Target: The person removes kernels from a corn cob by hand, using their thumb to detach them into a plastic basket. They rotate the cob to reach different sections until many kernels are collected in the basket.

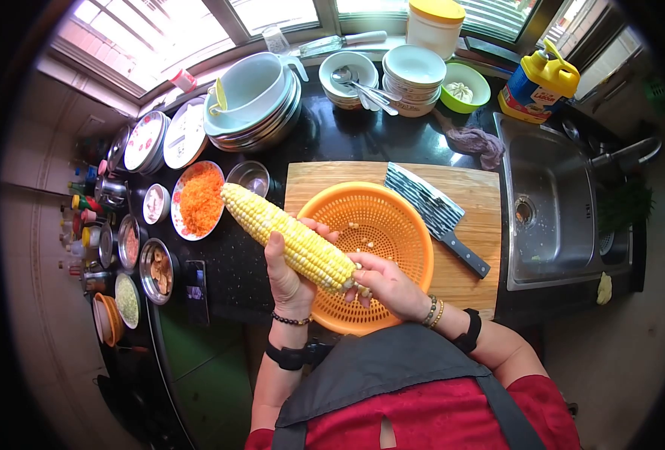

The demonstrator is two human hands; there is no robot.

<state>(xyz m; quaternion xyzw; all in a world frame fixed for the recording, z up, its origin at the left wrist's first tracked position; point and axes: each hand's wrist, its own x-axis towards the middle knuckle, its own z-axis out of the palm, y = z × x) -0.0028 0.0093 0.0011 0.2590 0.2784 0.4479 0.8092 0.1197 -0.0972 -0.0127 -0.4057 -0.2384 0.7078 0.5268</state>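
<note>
A yellow ear of corn (287,238) lies slantwise over the left part of an orange colander (415,232). My left hand (291,277) is wrapped round its middle from below, thumb on the near side. At the corn's lower right end, my right hand (388,285) presses its fingers against the kernels. A few loose kernels (370,244) lie in the colander. The colander stands on a wooden cutting board (467,180). A cleaver (430,202) with a patterned blade and black handle rests on the board, right of the colander.
Shredded carrot (201,199) fills a plate at the left, near small bowls of food and a phone (196,291). Stacked bowls (415,71) and a large light-blue bowl (250,82) stand behind. On the right are a sink (550,217) and a yellow jug (538,82).
</note>
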